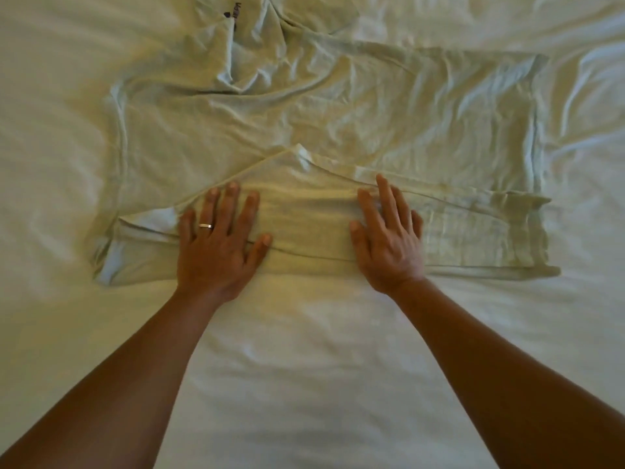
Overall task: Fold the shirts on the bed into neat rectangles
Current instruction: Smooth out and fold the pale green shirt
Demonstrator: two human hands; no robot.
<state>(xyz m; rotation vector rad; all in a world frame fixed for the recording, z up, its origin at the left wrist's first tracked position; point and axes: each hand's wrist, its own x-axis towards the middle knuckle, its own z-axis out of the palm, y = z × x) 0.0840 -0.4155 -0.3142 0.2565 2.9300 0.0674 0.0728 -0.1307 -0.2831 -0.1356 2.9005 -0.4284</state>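
We have one pale shirt (338,106) spread flat on the bed (304,350), its near edge folded over into a long band. Our left hand (220,245) and right hand (389,242) press that band, fingers straight and spread. The cloth looks light, limp and crease-prone (no stiffness to help us), so we judge the band's hem corners the best hold. A second crumpled shirt (236,38) lies beyond the first, touching it.
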